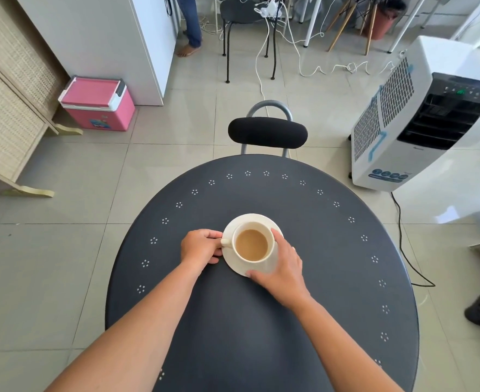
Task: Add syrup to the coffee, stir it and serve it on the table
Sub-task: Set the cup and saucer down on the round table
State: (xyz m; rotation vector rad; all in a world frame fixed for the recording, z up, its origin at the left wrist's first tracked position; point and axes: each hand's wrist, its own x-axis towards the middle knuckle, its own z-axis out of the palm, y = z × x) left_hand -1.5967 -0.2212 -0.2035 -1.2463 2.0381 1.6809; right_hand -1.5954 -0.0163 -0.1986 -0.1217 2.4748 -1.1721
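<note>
A lived-in room, part home and part informal workspace, is suggested. A pale tiled floor [154, 171] is seen throughout. A round dark metal bench [261, 321] is paired with a black padded chair [267, 132]. A pink plastic cooler box [97, 104], a white portable air cooler [419, 120], a woven-front wooden cabinet [10, 89] and loose white cables [312, 63] are set around it.

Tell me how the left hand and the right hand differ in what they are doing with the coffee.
The left hand pinches the cup by its handle, while the right hand grips the saucer at its near right rim. The left hand's fingers are curled tight; the right hand's are spread wider, thumb on the rim nearest the person. The left hand sits left of the saucer, the right overlaps it. Both reach over the dark round table.
</note>
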